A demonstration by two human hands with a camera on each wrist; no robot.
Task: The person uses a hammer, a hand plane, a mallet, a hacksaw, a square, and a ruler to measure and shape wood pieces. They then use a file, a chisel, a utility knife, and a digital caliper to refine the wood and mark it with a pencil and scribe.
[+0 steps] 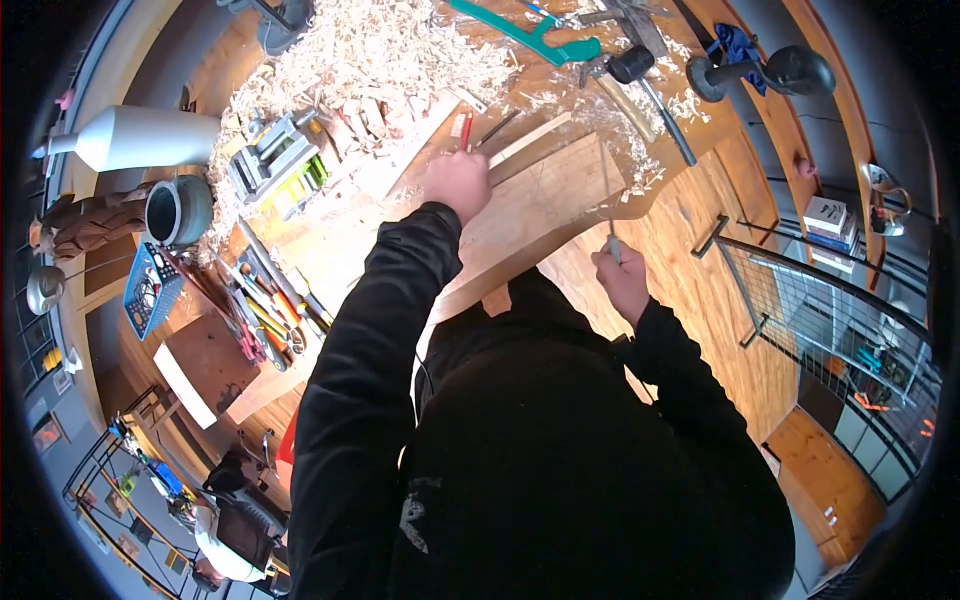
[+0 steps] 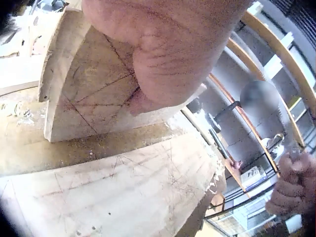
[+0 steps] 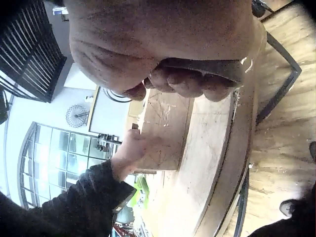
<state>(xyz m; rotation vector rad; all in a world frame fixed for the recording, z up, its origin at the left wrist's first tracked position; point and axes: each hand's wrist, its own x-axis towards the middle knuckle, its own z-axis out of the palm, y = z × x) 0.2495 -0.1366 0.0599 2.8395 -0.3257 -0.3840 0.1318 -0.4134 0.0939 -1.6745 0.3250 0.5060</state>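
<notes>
Wood shavings (image 1: 345,50), metal vise (image 1: 268,160), blue basket (image 1: 166,308)

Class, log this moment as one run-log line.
left hand: gripping marked wood | right hand: holding long-bladed tool | wood shavings: heaped on workbench

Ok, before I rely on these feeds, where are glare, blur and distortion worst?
Head: fisheye curves everything toward black corners; wood shavings nearly washed out. Left wrist: right hand soft, lower pale wood glaring. Right wrist: that hand shadowed, grainy; window bright.
</notes>
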